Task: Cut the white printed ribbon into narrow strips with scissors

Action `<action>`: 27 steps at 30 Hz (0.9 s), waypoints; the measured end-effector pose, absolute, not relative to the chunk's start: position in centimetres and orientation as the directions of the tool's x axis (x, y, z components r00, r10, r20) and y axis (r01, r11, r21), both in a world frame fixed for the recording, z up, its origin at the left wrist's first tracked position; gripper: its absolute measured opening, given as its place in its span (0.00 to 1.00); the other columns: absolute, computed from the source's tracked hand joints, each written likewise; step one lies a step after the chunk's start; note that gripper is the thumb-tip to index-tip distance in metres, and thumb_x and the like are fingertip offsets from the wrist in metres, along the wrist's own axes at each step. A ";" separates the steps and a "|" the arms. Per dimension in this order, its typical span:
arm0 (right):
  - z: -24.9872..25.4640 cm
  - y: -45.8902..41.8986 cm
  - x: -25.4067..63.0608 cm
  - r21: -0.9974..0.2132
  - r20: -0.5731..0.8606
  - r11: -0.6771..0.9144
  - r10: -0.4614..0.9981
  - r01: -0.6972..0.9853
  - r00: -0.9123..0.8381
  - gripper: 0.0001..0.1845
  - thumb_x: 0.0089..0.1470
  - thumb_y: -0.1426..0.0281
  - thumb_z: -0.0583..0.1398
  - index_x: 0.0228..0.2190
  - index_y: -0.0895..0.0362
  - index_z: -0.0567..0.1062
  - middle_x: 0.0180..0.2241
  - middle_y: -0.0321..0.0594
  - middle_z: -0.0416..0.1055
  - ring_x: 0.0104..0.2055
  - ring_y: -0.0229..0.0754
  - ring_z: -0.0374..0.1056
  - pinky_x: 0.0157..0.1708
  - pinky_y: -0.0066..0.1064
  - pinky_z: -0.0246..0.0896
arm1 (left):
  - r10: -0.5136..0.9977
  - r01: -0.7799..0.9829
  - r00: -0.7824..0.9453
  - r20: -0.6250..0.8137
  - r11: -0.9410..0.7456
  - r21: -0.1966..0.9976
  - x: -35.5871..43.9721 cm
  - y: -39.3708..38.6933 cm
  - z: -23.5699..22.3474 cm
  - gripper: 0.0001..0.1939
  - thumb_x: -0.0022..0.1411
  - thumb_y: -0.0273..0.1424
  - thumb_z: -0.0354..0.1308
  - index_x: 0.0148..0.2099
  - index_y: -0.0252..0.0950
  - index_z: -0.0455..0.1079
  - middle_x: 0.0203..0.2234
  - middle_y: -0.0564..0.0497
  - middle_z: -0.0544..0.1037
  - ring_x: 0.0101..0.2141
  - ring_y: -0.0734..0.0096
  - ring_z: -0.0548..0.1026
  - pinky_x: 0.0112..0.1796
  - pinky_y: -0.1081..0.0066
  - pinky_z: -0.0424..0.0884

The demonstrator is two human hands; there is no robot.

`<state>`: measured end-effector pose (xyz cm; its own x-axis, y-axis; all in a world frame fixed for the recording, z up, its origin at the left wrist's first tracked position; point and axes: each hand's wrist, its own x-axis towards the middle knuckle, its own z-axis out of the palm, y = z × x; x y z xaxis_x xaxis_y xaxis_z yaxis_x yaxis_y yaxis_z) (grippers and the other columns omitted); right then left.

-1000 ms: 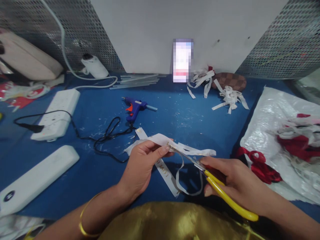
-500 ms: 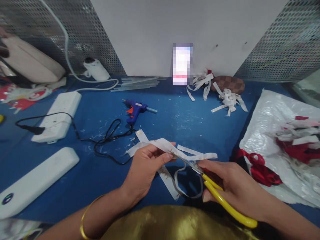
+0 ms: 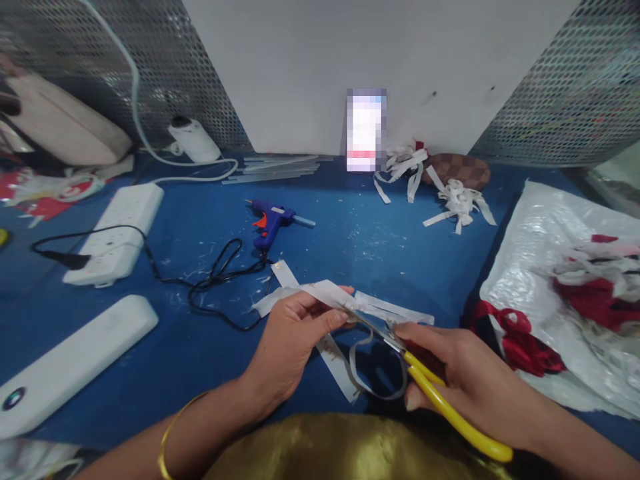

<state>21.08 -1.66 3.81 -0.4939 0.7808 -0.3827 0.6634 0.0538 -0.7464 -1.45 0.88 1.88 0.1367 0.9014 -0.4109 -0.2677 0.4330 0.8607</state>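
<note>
Between thumb and fingers, my left hand (image 3: 295, 337) pinches a white ribbon (image 3: 325, 293) with gold lettering. Yellow-handled scissors (image 3: 435, 393) are gripped in my right hand (image 3: 460, 373), their blades lying along the ribbon by my left fingertips. A cut length of ribbon hangs past the blades to the right. Below my hands another printed white strip (image 3: 336, 367) lies at a slant, with a narrow curled strip (image 3: 377, 393) beside it. A blue glue gun (image 3: 273, 220) with a glue stick in its back rests beyond my left hand.
Left are a white power strip (image 3: 117, 227) with a black cord and a long white device (image 3: 75, 367). Glue sticks (image 3: 277, 167), a lit phone (image 3: 367, 130) and white ribbon bows (image 3: 460, 203) line the back. Right, a white plastic bag (image 3: 525, 247) bears red and white ribbons.
The cut ribbon length right of the blades has dropped a little and shifted. Both hands stay nearly in place, the scissors still at the ribbon.
</note>
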 end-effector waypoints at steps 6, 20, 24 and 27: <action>3.5 -1.8 21.0 -0.748 -0.391 0.037 0.783 0.663 -0.485 0.17 0.52 0.55 0.63 0.37 0.53 0.71 0.27 0.34 0.72 0.27 0.37 0.67 0.26 0.25 0.60 | 0.893 -0.274 0.173 -0.416 0.450 0.850 -1.4 0.8 1.8 0.10 0.51 0.24 0.67 0.38 0.38 0.80 0.28 0.53 0.82 0.29 0.76 0.76 0.36 0.77 0.71; 4.2 -1.7 20.6 -0.769 -0.444 -0.040 0.751 0.638 -0.489 0.14 0.54 0.59 0.62 0.36 0.54 0.70 0.27 0.33 0.73 0.27 0.37 0.68 0.27 0.25 0.61 | 0.888 -0.273 0.177 -0.424 0.458 0.846 -1.3 0.8 1.7 0.11 0.50 0.26 0.68 0.39 0.37 0.79 0.28 0.53 0.82 0.29 0.77 0.76 0.36 0.78 0.72; 3.9 -1.7 20.6 -0.762 -0.445 -0.036 0.754 0.646 -0.482 0.14 0.52 0.58 0.63 0.36 0.54 0.70 0.28 0.33 0.72 0.28 0.37 0.67 0.27 0.25 0.61 | 0.879 -0.285 0.219 -0.423 0.472 0.834 -1.3 0.8 1.7 0.11 0.50 0.25 0.68 0.39 0.37 0.79 0.30 0.53 0.83 0.30 0.76 0.77 0.37 0.77 0.72; 3.7 -1.7 20.7 -0.769 -0.432 -0.025 0.757 0.639 -0.490 0.14 0.52 0.58 0.64 0.36 0.53 0.70 0.27 0.33 0.71 0.28 0.37 0.67 0.27 0.25 0.60 | 0.879 -0.276 0.226 -0.419 0.470 0.838 -1.2 0.8 1.6 0.11 0.50 0.25 0.68 0.39 0.37 0.79 0.32 0.52 0.83 0.31 0.75 0.78 0.37 0.77 0.72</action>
<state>20.67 -1.72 3.72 -0.4901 0.7572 -0.4319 0.6389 -0.0250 -0.7689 -1.24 0.81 1.63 0.2262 0.8794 -0.4189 -0.2764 0.4703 0.8381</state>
